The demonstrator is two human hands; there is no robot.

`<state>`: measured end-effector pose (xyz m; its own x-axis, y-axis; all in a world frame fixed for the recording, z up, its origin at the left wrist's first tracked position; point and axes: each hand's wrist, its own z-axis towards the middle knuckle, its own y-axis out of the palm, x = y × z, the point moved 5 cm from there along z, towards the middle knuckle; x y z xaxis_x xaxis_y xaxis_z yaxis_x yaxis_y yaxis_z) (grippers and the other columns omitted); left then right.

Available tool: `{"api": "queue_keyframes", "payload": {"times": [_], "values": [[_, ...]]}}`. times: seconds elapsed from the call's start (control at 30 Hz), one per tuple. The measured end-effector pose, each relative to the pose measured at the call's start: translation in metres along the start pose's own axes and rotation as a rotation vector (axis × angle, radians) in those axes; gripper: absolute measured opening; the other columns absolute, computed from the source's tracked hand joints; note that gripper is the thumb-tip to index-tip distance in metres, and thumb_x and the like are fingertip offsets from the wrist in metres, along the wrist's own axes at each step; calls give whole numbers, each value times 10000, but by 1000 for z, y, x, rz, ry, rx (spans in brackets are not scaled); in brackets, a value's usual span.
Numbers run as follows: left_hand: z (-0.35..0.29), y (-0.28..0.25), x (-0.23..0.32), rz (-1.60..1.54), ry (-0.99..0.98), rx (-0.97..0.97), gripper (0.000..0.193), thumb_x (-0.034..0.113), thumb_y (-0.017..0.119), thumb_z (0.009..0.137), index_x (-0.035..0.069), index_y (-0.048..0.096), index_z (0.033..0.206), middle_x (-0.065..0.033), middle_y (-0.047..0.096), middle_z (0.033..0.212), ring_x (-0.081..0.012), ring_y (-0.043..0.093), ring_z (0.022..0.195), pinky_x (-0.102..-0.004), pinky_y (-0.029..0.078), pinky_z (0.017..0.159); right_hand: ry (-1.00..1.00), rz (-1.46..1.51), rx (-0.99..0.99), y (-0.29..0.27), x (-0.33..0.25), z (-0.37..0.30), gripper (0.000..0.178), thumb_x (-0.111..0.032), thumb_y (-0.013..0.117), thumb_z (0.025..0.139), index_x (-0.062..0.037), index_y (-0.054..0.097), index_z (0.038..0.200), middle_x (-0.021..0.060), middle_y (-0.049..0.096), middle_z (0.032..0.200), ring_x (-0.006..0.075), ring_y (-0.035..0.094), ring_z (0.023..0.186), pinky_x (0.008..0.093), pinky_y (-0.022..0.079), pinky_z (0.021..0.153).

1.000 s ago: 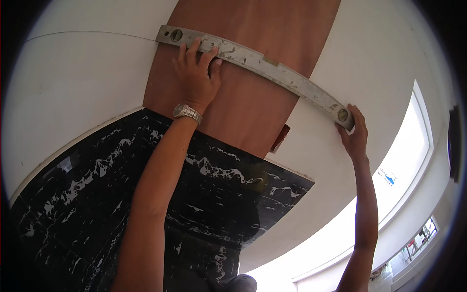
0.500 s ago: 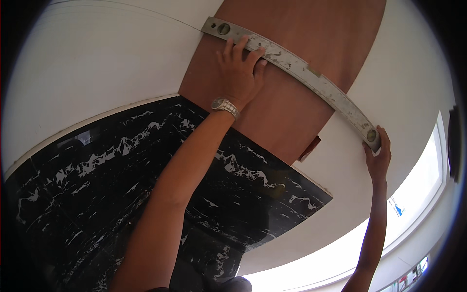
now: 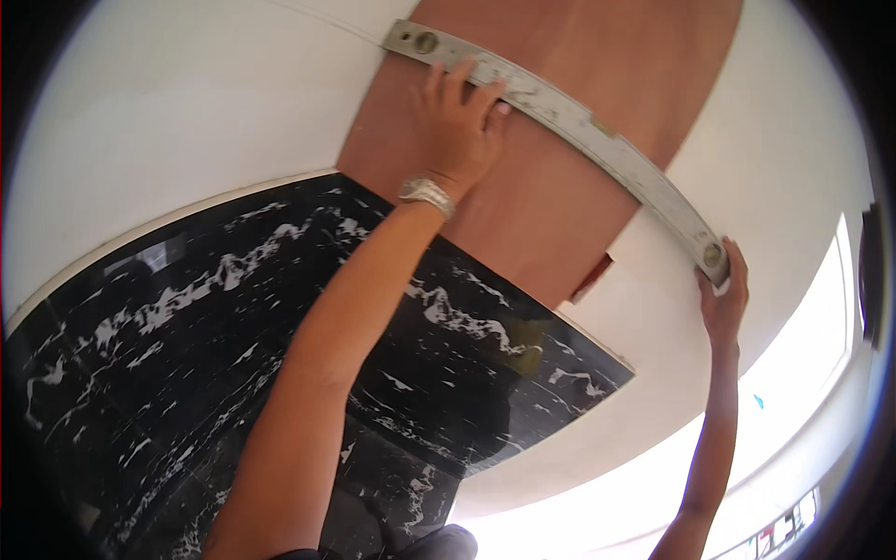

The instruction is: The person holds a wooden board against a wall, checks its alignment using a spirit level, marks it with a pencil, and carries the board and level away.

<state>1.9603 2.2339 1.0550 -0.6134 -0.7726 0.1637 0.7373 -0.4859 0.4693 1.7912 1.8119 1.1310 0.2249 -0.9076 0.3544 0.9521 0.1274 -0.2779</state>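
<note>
- Level [image 3: 551,105], long and gray, lies across the brown board [image 3: 551,196]. Its right end sticks out past the board, in front of the white wall [image 3: 784,177].
- Left hand [image 3: 457,135] has its fingers spread wide, with some tips on the level near its left end. A soft, even push seems best, so the level does not slip.
- Right hand [image 3: 723,299] holds the right end of the level between thumb and fingers. Small, slow tilts from this end should work better than big ones.
- Little window [image 3: 605,128] in the middle is not covered (the bubble is too small to see). Looking at it straight on would be wise.
- Flat touch matters too; I cannot tell if there is a gap behind.
</note>
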Motion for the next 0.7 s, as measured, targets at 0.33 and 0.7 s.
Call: {"api": "queue_keyframes", "payload": {"times": [0.33, 0.7], "values": [[-2, -2, -9, 66, 69, 2, 301, 333, 694, 969, 194, 705, 1237, -122, 536, 1470, -461, 432, 1379, -578, 386, 1108, 73, 46, -42, -4, -2, 1, 710, 5, 829, 783, -81, 516, 1414, 165, 582, 1424, 360, 551, 1342, 434, 485, 1101], [-3, 1, -16, 35, 77, 19, 328, 320, 705, 931, 249, 685, 1250, -103, 527, 1467, -458, 426, 1384, -656, 367, 1053, 19, 34, -24, 0, -4, 2, 680, 5, 820, 789, -83, 527, 1395, 195, 582, 1421, 394, 555, 1340, 463, 491, 1100]]}}
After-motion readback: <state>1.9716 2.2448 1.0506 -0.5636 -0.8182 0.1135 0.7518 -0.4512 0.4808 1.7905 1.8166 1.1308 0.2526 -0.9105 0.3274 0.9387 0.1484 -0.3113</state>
